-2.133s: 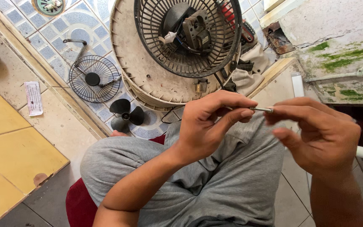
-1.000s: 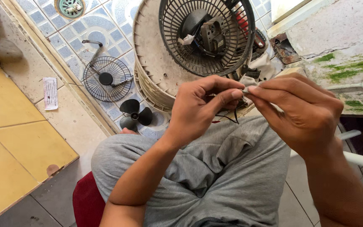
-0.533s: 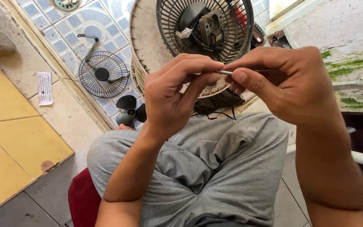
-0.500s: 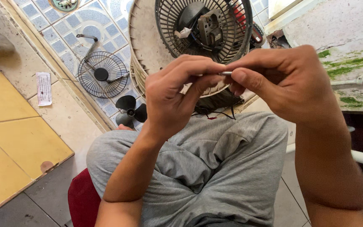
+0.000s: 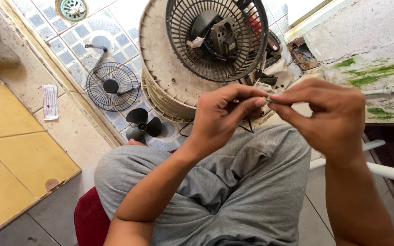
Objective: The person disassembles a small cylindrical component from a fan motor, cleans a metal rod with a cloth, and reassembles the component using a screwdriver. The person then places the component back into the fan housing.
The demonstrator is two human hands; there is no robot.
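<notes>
My left hand and my right hand meet in front of my chest, above my lap in grey trousers. Both pinch a small thin piece between thumb and fingertips; it is mostly hidden and I cannot tell what it is. Just beyond the hands a beige fan housing lies on the floor with a dark grille and the motor showing inside it.
A round wire fan guard and a black fan blade lie on the small-tiled floor at left. A floor drain is at the top left. Yellow tiles fill the left; a mossy concrete wall stands right, with white pipes below.
Both hands rose together toward the camera, then came back down slightly, keeping their pinch on the small piece. The view shifted a little; nothing on the floor moved.
</notes>
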